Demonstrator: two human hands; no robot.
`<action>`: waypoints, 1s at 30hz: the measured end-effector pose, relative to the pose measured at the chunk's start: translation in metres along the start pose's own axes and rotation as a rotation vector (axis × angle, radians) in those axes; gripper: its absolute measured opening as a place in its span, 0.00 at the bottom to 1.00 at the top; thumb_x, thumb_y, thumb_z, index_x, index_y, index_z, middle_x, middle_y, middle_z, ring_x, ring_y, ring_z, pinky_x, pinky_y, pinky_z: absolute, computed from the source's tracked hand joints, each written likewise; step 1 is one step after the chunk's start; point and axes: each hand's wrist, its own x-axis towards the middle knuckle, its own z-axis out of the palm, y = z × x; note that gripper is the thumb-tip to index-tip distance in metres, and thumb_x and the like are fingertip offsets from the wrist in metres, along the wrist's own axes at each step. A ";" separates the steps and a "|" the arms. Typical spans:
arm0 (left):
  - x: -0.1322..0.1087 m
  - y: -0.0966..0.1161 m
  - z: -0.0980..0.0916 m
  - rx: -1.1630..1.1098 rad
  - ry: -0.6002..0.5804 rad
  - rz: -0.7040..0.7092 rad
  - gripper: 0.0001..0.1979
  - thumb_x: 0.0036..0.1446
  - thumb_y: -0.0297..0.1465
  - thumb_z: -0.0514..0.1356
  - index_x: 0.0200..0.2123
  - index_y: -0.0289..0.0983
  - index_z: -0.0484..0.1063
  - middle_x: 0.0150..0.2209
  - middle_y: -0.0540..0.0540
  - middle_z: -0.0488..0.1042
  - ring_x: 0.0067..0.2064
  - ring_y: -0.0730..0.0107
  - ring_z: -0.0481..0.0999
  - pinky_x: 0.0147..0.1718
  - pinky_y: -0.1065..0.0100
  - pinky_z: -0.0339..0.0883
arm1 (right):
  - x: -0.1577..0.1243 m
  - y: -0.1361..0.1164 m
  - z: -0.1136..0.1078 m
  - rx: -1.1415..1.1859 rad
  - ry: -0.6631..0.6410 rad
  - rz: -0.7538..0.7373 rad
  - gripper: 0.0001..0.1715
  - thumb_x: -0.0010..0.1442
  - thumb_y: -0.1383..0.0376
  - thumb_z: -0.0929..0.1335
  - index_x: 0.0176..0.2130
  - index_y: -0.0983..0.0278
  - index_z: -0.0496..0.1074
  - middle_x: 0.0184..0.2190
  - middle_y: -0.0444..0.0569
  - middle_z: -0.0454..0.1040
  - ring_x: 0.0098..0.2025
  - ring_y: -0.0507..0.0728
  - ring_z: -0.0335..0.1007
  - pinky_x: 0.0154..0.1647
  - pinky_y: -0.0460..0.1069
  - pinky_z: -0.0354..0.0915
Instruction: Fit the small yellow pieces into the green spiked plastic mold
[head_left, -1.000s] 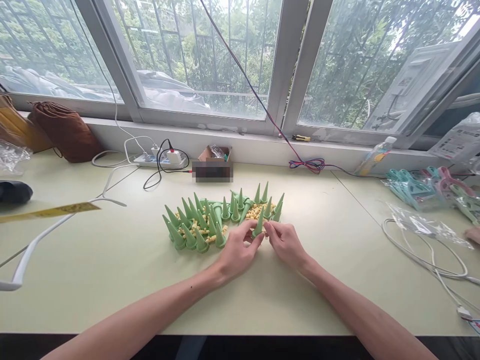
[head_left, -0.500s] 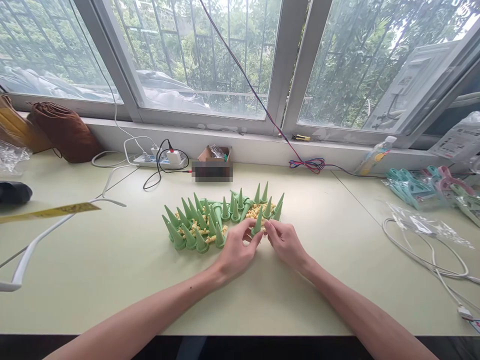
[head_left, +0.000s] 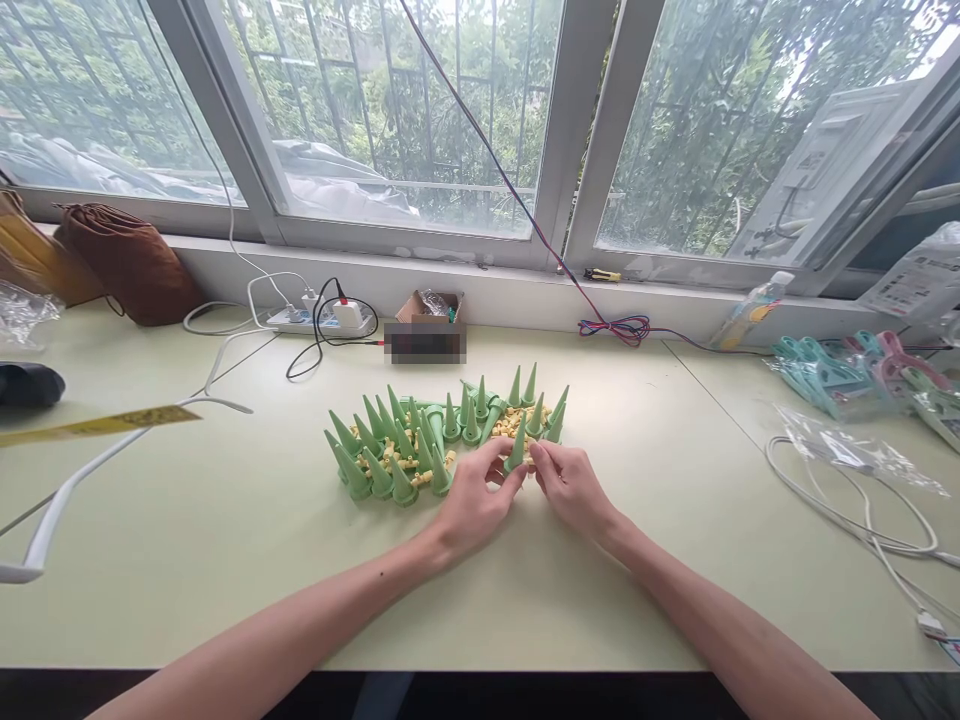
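Note:
My left hand (head_left: 474, 502) is closed around the base of a green watering spike (head_left: 518, 447), whose tip points up. Close against it on the right, my right hand (head_left: 576, 488) pinches a small yellow valve (head_left: 530, 458) at the spike's side. Fingers cover most of this valve, so I cannot tell how far it sits in the spike. To the left stand several green spikes (head_left: 381, 482) with yellow valves among or on them. Behind my hands, a pile of loose yellow valves (head_left: 510, 423) lies among more green spikes (head_left: 470, 425), some upright and some lying down.
Along the back are a power strip (head_left: 289, 320), a small cardboard box (head_left: 409, 307) and a bundled red-blue wire (head_left: 615, 330). A bottle (head_left: 754, 310), bagged clips (head_left: 810, 375) and white cables (head_left: 862, 530) lie right. A white cable (head_left: 90, 475) crosses the left side.
Both hands stay in nearly the same place with the spike and valve. The held spike tilts very slightly; nothing else visibly differs.

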 end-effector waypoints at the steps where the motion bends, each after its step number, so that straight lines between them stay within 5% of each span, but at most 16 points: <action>1: 0.000 0.000 0.000 0.010 -0.003 0.000 0.12 0.62 0.39 0.58 0.43 0.38 0.72 0.36 0.46 0.73 0.35 0.67 0.74 0.35 0.65 0.72 | 0.000 0.001 0.000 -0.003 0.000 -0.004 0.26 0.70 0.52 0.57 0.25 0.62 0.59 0.20 0.43 0.62 0.22 0.51 0.55 0.22 0.47 0.51; 30: 0.000 0.001 0.001 0.041 -0.051 0.015 0.12 0.63 0.39 0.57 0.31 0.38 0.63 0.28 0.52 0.61 0.28 0.73 0.60 0.27 0.71 0.61 | -0.001 0.003 0.001 -0.064 -0.015 -0.023 0.25 0.70 0.54 0.57 0.24 0.63 0.57 0.20 0.41 0.56 0.22 0.50 0.47 0.23 0.47 0.48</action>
